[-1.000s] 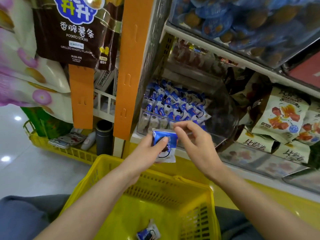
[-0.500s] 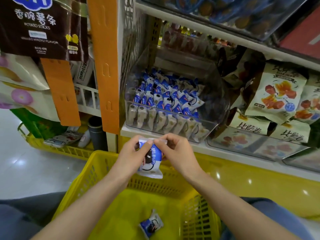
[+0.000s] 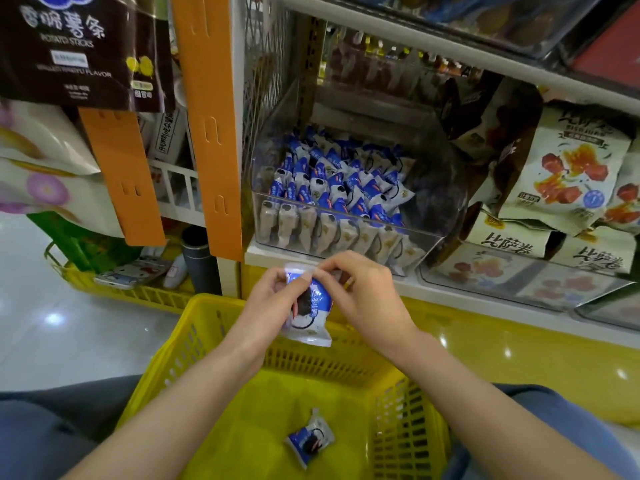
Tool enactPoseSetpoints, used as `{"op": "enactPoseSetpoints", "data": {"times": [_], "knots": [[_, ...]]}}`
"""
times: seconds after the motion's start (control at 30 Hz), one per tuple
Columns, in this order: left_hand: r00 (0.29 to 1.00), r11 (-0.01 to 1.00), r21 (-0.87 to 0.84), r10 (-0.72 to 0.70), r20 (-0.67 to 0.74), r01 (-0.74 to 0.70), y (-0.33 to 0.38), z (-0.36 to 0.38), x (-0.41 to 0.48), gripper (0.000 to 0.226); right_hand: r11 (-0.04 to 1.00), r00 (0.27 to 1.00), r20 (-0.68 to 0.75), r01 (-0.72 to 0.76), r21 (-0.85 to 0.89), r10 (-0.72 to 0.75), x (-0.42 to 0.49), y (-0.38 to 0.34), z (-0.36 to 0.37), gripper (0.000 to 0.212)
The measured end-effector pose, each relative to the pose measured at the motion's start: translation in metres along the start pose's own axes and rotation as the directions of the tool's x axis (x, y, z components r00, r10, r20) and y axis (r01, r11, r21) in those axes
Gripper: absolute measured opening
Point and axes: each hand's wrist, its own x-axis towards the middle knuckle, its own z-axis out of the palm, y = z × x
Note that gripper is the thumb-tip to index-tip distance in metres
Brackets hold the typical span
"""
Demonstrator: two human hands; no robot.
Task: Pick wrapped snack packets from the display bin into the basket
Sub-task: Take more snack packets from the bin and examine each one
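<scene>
Hands [image 3: 273, 294] [image 3: 363, 296] on packet [image 3: 311, 308]; "POTATO STICKS" bag [image 3: 69, 46]

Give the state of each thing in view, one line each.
Left hand: pinches the held packet.
Right hand: pinches the held packet's top.
Held packet: hanging above the basket.
Loose packet: lying on the basket floor.
Basket: holds one packet.
Bin: open top, stocked with packets.

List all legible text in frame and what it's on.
"香脆薯条": dark hanging bag
"POTATO STICKS": same bag
"WAGYU FLAVOR": same bag, preceding word blurred
"比萨卷": cream packs
Unreadable: print on held packet, bin packets, basket packet, white box.
</scene>
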Motion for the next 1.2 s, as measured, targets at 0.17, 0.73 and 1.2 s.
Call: {"op": "enactPoseSetpoints", "data": {"times": [0.17, 0.73, 1.2], "knots": [[1.0, 1.0, -0.021, -0.02, 0.007, 0.02, -0.001, 0.002, -0.002, 0.035, 0.834, 0.904, -0.041, -0.373, 0.407, 0.425, 0.008, 0.007, -0.003, 0.012], [0.855, 0.758, 0.45, 0.517, 0.029, -0.473, 0.011, -0.011, -0.001, 0.023, 0.936, 0.938, 0.274, -0.274, 0.22, 0.21, -0.007, -0.003, 0.006, 0.048], [0.944, 0.917, 0.237, 0.33, 0.005, -0.321, 0.006, -0.008, 0.001, 0.02, 0.871, 0.955, 0.139, -0.295, 0.394, 0.261, -0.007, -0.005, 0.004, 0.009]]}}
